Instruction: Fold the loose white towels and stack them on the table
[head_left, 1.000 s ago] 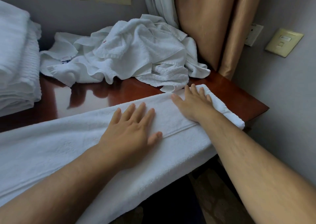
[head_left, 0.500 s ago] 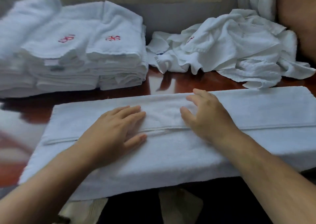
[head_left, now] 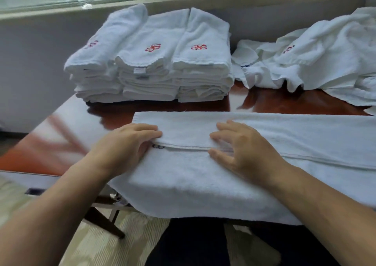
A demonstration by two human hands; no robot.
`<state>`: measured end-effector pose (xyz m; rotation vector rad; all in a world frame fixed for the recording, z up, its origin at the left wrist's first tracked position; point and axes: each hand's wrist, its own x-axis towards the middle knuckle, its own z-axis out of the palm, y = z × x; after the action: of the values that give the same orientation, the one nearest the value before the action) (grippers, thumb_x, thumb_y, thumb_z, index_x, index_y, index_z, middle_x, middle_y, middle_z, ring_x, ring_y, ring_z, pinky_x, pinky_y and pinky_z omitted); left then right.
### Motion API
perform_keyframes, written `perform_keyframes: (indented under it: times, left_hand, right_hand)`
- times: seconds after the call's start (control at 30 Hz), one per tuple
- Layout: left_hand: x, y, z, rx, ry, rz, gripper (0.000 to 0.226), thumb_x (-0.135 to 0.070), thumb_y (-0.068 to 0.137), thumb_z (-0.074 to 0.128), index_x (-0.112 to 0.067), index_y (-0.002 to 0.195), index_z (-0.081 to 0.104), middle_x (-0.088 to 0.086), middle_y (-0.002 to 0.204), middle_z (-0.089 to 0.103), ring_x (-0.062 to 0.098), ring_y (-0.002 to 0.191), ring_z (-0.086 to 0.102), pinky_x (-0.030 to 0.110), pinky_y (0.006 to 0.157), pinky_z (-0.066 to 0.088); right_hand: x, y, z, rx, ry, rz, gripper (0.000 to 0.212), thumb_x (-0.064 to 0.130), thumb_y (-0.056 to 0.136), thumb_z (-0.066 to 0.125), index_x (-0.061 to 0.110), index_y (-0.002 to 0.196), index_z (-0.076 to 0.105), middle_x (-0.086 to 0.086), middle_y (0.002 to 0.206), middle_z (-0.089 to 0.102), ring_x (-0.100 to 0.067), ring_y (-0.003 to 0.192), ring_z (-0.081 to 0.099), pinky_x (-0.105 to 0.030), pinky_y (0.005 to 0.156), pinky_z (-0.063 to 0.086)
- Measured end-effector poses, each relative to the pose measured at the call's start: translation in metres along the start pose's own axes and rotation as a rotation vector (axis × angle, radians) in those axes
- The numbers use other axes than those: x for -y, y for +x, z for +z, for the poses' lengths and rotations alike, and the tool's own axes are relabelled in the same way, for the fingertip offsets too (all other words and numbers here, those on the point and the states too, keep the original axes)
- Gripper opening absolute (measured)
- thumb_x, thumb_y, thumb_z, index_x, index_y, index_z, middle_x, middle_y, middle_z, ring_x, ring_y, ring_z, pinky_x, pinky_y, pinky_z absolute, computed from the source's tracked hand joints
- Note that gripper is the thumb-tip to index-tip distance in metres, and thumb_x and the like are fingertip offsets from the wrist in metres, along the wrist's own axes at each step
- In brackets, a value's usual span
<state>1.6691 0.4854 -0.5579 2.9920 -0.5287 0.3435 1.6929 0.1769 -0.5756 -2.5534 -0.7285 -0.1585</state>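
A long white towel (head_left: 193, 182), folded lengthwise into a band, lies across the front of the dark red table (head_left: 284, 103), and its near side hangs over the edge. My left hand (head_left: 126, 145) lies flat on the band's left end, fingers on the upper flap beside a small label. My right hand (head_left: 242, 147) presses on the seam a little to the right, fingers spread. Behind stand stacks of folded white towels (head_left: 154, 66) with red emblems. A heap of loose white towels (head_left: 325, 60) lies at the back right.
A grey wall and a window sill (head_left: 183, 3) run behind the table. The table's left corner (head_left: 50, 154) is bare and glossy. Below the front edge are patterned floor (head_left: 114, 243) and my dark-clothed lap.
The view has swung left from the table's right end to the folded stacks. Both hands have slid leftwards along the towel; my left hand now sits at its left end.
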Motion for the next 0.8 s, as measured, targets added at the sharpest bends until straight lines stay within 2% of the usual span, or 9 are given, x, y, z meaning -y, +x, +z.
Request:
perform_keyframes:
  times: [0.07, 0.13, 0.2, 0.33, 0.43, 0.5, 0.57, 0.7, 0.8]
  left_hand:
    - [0.003, 0.000, 0.001, -0.052, 0.008, 0.040, 0.024, -0.030, 0.097, 0.061, -0.020, 0.115, 0.075, -0.002, 0.120, 0.072, 0.024, 0.104, 0.071, 0.042, 0.086, 0.059]
    - [0.006, -0.002, 0.001, -0.089, 0.025, 0.071, 0.030, -0.037, 0.100, 0.053, -0.017, 0.107, 0.074, 0.000, 0.112, 0.074, 0.026, 0.093, 0.072, 0.040, 0.073, 0.060]
    - [0.007, -0.005, 0.001, -0.131, 0.037, 0.077, 0.040, -0.039, 0.100, 0.042, -0.013, 0.107, 0.071, 0.002, 0.105, 0.074, 0.029, 0.086, 0.072, 0.040, 0.065, 0.058]
    - [0.004, -0.009, -0.003, -0.160, 0.050, 0.056, 0.042, -0.042, 0.103, 0.033, -0.012, 0.106, 0.063, 0.003, 0.087, 0.071, 0.033, 0.070, 0.067, 0.041, 0.053, 0.052]
    - [0.007, -0.010, -0.005, -0.051, 0.073, 0.050, 0.044, -0.048, 0.101, 0.031, -0.016, 0.113, 0.059, 0.002, 0.100, 0.072, 0.033, 0.079, 0.068, 0.044, 0.061, 0.054]
    - [0.010, -0.011, -0.005, 0.021, 0.091, 0.077, 0.031, -0.037, 0.097, 0.047, -0.018, 0.118, 0.057, -0.001, 0.114, 0.070, 0.031, 0.087, 0.069, 0.042, 0.066, 0.054]
    - [0.013, -0.011, -0.009, 0.080, 0.088, 0.081, 0.027, -0.018, 0.088, 0.056, -0.019, 0.115, 0.057, -0.003, 0.115, 0.069, 0.031, 0.086, 0.068, 0.044, 0.067, 0.055]
    - [0.015, -0.015, -0.017, 0.054, 0.013, 0.074, 0.022, -0.017, 0.089, 0.042, -0.036, 0.090, 0.031, -0.002, 0.115, 0.072, 0.030, 0.092, 0.070, 0.043, 0.070, 0.054]
    - [0.014, -0.015, -0.018, 0.045, -0.057, -0.021, 0.012, -0.024, 0.090, 0.033, -0.032, 0.083, 0.028, -0.006, 0.128, 0.069, 0.022, 0.111, 0.067, 0.041, 0.080, 0.053]
  right_hand:
    - [0.001, -0.001, 0.001, -0.091, 0.018, -0.066, 0.027, 0.042, 0.091, 0.067, 0.024, 0.110, 0.075, 0.001, 0.122, 0.070, -0.012, 0.126, 0.053, -0.030, 0.108, 0.039]
    - [0.003, -0.002, 0.001, -0.147, 0.014, -0.092, 0.012, 0.034, 0.090, 0.072, 0.022, 0.093, 0.074, 0.001, 0.106, 0.074, -0.015, 0.111, 0.061, -0.033, 0.097, 0.049]
    - [0.002, -0.002, 0.001, -0.151, 0.016, -0.096, 0.009, 0.032, 0.089, 0.073, 0.023, 0.086, 0.071, 0.002, 0.101, 0.073, -0.019, 0.103, 0.064, -0.039, 0.090, 0.053]
    - [0.001, -0.003, 0.000, -0.114, 0.026, -0.123, 0.021, 0.051, 0.084, 0.068, 0.031, 0.088, 0.067, 0.009, 0.107, 0.072, -0.012, 0.109, 0.061, -0.034, 0.095, 0.048]
    - [0.002, -0.003, 0.001, -0.120, 0.008, -0.147, 0.023, 0.050, 0.083, 0.069, 0.029, 0.092, 0.070, 0.009, 0.110, 0.072, -0.012, 0.110, 0.063, -0.035, 0.095, 0.050]
    - [0.004, -0.004, 0.001, -0.144, -0.013, -0.173, 0.020, 0.042, 0.085, 0.070, 0.025, 0.094, 0.072, 0.007, 0.107, 0.074, -0.013, 0.104, 0.067, -0.036, 0.091, 0.055]
    - [0.005, -0.003, 0.002, -0.176, -0.023, -0.195, 0.009, 0.029, 0.087, 0.072, 0.021, 0.091, 0.074, 0.005, 0.096, 0.075, -0.016, 0.092, 0.069, -0.038, 0.082, 0.058]
    - [0.003, -0.003, 0.004, -0.222, -0.039, -0.206, 0.008, 0.005, 0.083, 0.073, 0.013, 0.084, 0.073, 0.000, 0.083, 0.072, -0.020, 0.081, 0.067, -0.041, 0.070, 0.057]
    - [0.002, -0.003, 0.004, -0.261, -0.067, -0.279, 0.011, 0.002, 0.082, 0.071, 0.012, 0.084, 0.069, 0.000, 0.083, 0.070, -0.023, 0.080, 0.065, -0.041, 0.071, 0.052]
